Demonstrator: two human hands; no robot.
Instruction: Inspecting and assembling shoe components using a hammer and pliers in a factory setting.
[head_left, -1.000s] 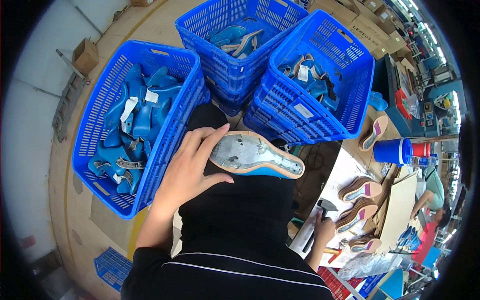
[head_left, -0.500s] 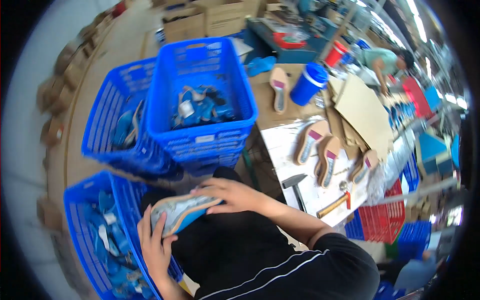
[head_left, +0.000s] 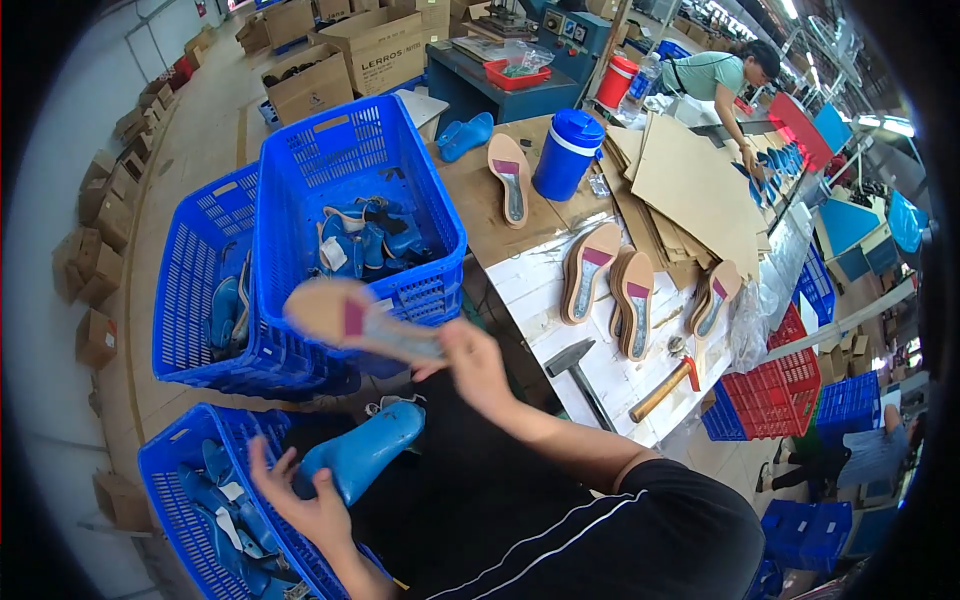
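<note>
My right hand (head_left: 478, 375) grips the narrow end of a tan insole (head_left: 318, 308), which is blurred by motion. The insole has a purple patch and a grey middle strip. Below it, a shiny blue shoe last (head_left: 368, 450) lies on my lap, with a bit of white edging at its far end. My left hand (head_left: 310, 505) is at the near end of that last, fingers spread, thumb against or just in front of it. Similar insoles (head_left: 637, 305) lie in small stacks on the worktable (head_left: 520, 275) to my right.
Blue crates (head_left: 440, 210) with blue lasts stand ahead and left; another crate (head_left: 150, 455) is by my left hand. A black-headed hammer (head_left: 580, 380), a wooden-handled hammer (head_left: 665, 393), a blue jug (head_left: 568, 155) and cardboard sheets (head_left: 695, 185) are on the table. A person (head_left: 715, 80) works beyond.
The insole has come away from the blue last; my right hand has lifted it forward. The last stays low on my lap, and my left hand's fingers have spread. The view has shifted.
</note>
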